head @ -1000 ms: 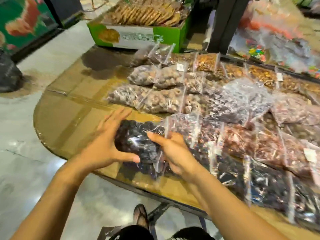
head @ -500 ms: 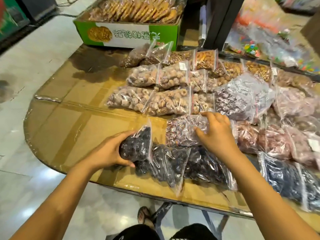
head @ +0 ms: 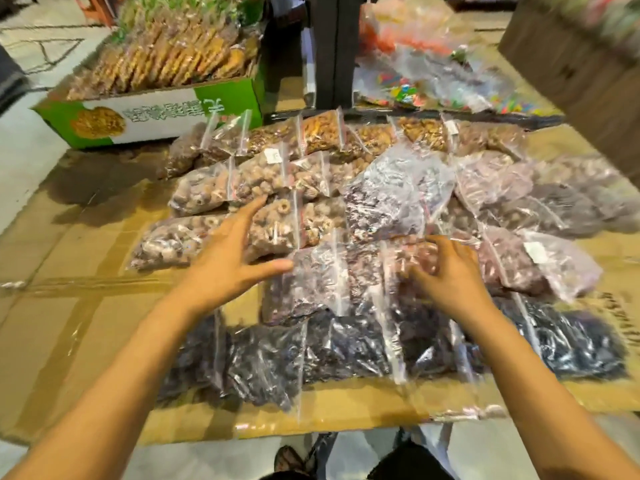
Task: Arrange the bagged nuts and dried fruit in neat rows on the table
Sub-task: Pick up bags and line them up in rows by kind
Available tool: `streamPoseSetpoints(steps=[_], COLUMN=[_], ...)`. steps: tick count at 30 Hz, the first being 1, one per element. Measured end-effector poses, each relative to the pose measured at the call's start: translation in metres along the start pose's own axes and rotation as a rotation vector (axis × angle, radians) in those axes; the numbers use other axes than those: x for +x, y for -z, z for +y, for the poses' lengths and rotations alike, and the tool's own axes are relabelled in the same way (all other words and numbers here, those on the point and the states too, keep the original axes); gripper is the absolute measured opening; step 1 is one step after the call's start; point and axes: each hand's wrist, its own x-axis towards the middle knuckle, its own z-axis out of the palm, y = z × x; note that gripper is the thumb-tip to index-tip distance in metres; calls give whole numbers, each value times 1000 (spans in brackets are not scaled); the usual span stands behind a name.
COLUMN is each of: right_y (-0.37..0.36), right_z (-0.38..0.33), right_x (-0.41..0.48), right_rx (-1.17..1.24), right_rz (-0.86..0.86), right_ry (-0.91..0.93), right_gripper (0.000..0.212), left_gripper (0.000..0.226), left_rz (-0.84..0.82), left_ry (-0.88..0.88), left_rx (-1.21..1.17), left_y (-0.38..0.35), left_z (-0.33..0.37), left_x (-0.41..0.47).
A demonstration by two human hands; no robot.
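Note:
Clear zip bags of nuts and dried fruit lie in rows on the cardboard-covered table (head: 69, 306). Dark fruit bags (head: 311, 351) form the front row. Behind them lie a purple-red bag (head: 304, 282) and a reddish fruit bag (head: 408, 254). My right hand (head: 446, 275) has its fingers curled on the reddish bag's top. My left hand (head: 225, 261) is open with fingers spread, over the pale ring-fruit bags (head: 173, 240), its thumb at the purple-red bag's edge. A big crumpled bag (head: 391, 195) of purple pieces lies on top of the middle rows. Nut bags (head: 322, 133) fill the back row.
A green carton (head: 162, 116) of wrapped biscuits stands at the table's back left. A dark post (head: 329, 50) rises behind the rows, with bags of coloured sweets (head: 415, 88) to its right. A brown box (head: 571, 64) is at the far right. Bare cardboard shows on the left.
My left hand has let go of the dark fruit bag, which now lies in the front row, and reached forward open. My right hand stays on the reddish bag with fingers curled.

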Motion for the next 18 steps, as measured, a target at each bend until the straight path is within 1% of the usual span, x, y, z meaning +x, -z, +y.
streamPoseSetpoints(steps=[2,4,6,8,11,13,16,18], right_y=[18,37,56,71,85,91,98,102], right_z=[27,55,83,111,149,172,197,205], right_x=[8,18,28,38,54,65,78,87], right_rx=[-12,-11,-10,-11,7,34,83,101], right_rz=[13,48,63,51,39,19,-17,-11], right_ry=[-41,-70,-84,-102,-122,-132,-126,-107], right_gripper=[59,62,60,58,55,52,51,51], left_gripper=[111,113,114,115,119,118,118,114], left_rz=[29,35,38,-3,-146,-164,-146,-114], left_ry=[-52,-71,-81,-76,1,66,127,107], left_rx=[75,99,171,343,724,878,955,957], left_y=[-27,-54,-78,-99,-127,-140,-143,-141], left_z=[32,61,82,94,106,112,121,119], left_x=[39,74,107,137,166,174,182,181])
